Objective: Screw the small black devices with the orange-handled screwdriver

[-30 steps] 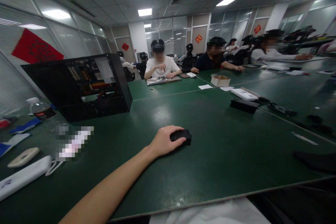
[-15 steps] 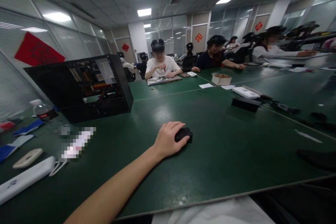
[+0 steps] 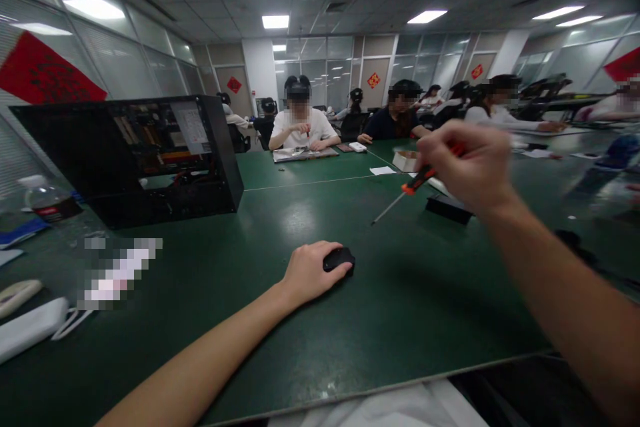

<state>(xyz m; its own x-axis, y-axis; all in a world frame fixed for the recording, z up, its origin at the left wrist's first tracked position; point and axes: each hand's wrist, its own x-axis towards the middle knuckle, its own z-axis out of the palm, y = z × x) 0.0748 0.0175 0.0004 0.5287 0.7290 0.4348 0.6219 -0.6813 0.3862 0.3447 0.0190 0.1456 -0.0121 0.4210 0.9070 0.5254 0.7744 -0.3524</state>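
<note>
Near the middle of the green table, my left hand (image 3: 311, 275) is wrapped round a black computer mouse (image 3: 340, 260), fingers on its far side and thumb on its near side. The mouse rests on the tabletop. Raised above the table on the right, my right hand (image 3: 470, 163) is closed round the black and red-orange handle of a screwdriver (image 3: 420, 180). Its thin metal shaft slants down to the left, with the tip in the air to the right of and beyond the mouse.
An open black computer case (image 3: 215, 153) stands at the left. Beside it are a plastic bottle (image 3: 53, 207) and a white power bank (image 3: 33, 330). A black box (image 3: 447, 209) and a small open carton (image 3: 406, 160) lie beyond my right hand. A person (image 3: 305, 127) works across the table.
My right hand has come into view from the right, holding the screwdriver. My left hand stays on the mouse. The view has turned slightly to the right.
</note>
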